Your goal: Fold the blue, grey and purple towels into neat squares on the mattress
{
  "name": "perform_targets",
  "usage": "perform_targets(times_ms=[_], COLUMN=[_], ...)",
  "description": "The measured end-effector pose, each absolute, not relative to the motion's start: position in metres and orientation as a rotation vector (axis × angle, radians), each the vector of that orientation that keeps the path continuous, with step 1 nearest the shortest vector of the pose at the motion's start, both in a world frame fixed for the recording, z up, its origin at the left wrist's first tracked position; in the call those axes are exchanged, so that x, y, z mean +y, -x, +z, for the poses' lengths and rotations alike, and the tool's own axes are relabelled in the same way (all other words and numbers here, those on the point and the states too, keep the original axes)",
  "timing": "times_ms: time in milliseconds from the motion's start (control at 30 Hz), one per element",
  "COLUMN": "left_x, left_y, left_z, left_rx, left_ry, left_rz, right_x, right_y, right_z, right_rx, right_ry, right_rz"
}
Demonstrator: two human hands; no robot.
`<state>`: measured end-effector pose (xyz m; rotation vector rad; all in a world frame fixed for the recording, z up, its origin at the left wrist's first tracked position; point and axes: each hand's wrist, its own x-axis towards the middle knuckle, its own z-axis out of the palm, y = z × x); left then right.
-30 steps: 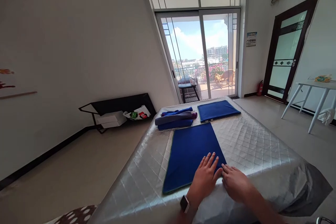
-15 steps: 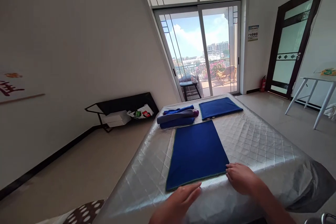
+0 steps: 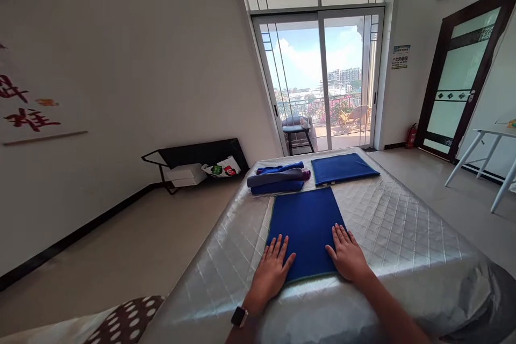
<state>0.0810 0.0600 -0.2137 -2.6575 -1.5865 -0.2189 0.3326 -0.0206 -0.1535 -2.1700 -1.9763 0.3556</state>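
A blue cloth [image 3: 308,220] with a green edge lies spread flat on the silvery quilted mattress [image 3: 397,215]. My left hand [image 3: 273,266] rests palm down on the cloth's near left side, fingers stretched out. On its near right side my right hand [image 3: 345,252] also lies flat, thumb apart from the fingers. Neither hand grips the fabric. Beyond the cloth, to the left, sits a pile of rolled or folded cloths [image 3: 278,177] in blue, grey-blue and purple. Another folded blue cloth [image 3: 344,167] lies flat at the far right.
Left of the bed a low black rack [image 3: 197,156] holds white boxes [image 3: 184,174] and a printed bag [image 3: 222,167]. A sliding glass door [image 3: 322,80] stands behind the bed. At right are a white table [image 3: 497,131] and a fire extinguisher [image 3: 411,135].
Both hands have moved forward from the cloth's near edge onto its surface and now lie flat with fingers spread. The camera view has turned slightly left.
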Motion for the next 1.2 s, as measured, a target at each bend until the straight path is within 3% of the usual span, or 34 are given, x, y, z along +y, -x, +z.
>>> perform_targets(times_ms=[367, 567, 700, 1000, 1200], left_x=[0.046, 0.068, 0.091, 0.103, 0.101], left_y=[-0.055, -0.136, -0.165, -0.084, -0.075], left_z=[-0.177, -0.168, -0.172, -0.190, -0.205], left_rx=[-1.884, -1.568, -1.614, -1.906, -1.896], left_ry=[2.740, 2.726, 2.664, 2.496, 2.475], left_rz=[0.170, -0.181, -0.105, -0.119, -0.268], right_x=[-0.022, -0.024, -0.025, -0.020, -0.019], right_y=[-0.331, -0.330, -0.330, -0.332, -0.340], right_z=[-0.150, -0.148, -0.145, -0.158, -0.159], right_rx=[-1.957, -1.951, -1.958, -1.958, -2.011], right_ry=[2.194, 2.199, 2.196, 2.165, 2.181], right_rz=[0.450, 0.439, 0.443, 0.395, 0.405])
